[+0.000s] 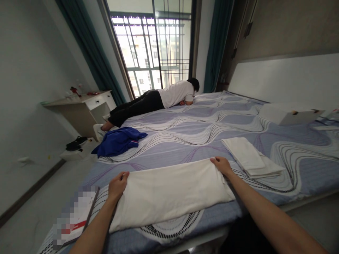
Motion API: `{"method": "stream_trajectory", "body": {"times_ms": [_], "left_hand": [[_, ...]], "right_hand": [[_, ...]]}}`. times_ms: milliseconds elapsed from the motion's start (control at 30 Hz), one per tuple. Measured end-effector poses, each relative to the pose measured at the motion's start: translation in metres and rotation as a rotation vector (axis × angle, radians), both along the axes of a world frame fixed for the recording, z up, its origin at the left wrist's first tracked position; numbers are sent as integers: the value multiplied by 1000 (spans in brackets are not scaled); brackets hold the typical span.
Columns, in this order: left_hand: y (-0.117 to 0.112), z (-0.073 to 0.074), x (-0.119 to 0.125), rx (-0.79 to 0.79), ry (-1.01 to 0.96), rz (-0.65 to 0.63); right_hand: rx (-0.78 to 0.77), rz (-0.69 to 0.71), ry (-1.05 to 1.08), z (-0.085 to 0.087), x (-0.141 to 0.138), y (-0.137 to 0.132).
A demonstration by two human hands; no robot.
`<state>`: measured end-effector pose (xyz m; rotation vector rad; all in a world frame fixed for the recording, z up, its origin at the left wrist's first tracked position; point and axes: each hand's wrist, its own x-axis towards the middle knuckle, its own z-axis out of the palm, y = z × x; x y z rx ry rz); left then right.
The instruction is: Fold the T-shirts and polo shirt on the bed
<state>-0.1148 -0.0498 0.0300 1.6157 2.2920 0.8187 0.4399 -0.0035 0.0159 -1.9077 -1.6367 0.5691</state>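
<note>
A white cloth (169, 192) lies folded flat near the foot of the bed (201, 137), on a purple sheet with wavy lines. My left hand (118, 184) pinches its far left corner, fingers closed on the fabric. My right hand (221, 165) grips its far right corner, fingers curled over the edge. Both forearms reach in from the bottom of the view.
A folded white stack (251, 157) sits right of the cloth. A blue garment (118, 141) lies at the bed's left edge. Another person (156, 100) lies face down across the far side. A board with papers (75, 220) rests at the near left corner. A desk (82, 106) stands by the window.
</note>
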Motion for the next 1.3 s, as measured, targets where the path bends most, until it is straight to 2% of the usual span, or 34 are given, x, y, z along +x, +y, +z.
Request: {"method": "stream_trajectory", "body": {"times_ms": [133,167,233,267,333,367,400,467,533,700,833,1000,1067,1167,1233,1300], "left_hand": [[7,21,7,-85,77,-15],[6,26,18,-77,107,7],[-4,30,54,14,198,12],[-12,29,78,113,273,-24],[-33,20,132,240,373,-318],[-44,13,156,248,407,-455],[-53,5,175,222,443,-539],[-65,-9,192,113,493,-560],[-66,-15,182,4,522,-492],[-47,-10,111,-137,559,-337],[-38,-11,75,-174,543,-278],[-37,-14,41,-153,347,-146],[-46,-13,25,-92,235,-35],[-72,-12,9,-58,144,108],[-94,-13,6,-88,201,111],[-112,-13,10,-105,334,71]], "right_hand": [[-64,-76,-82,23,-12,2],[-51,-116,-113,28,-24,-3],[27,-153,-192,33,-62,-23],[118,-115,-269,32,-87,-38],[182,125,-355,24,-140,-71],[169,237,-362,18,-164,-88],[150,312,-365,12,-182,-101],[131,387,-379,3,-199,-118],[100,367,-411,-2,-189,-119],[23,191,-520,-1,-115,-87],[-40,82,-539,-7,-78,-69],[-79,-15,-469,-18,-44,-58],[-54,-25,-415,-21,-30,-56],[40,-73,-319,-23,-16,-59],[94,-149,-295,-23,-12,-63],[85,-201,-318,-22,-11,-68]]}}
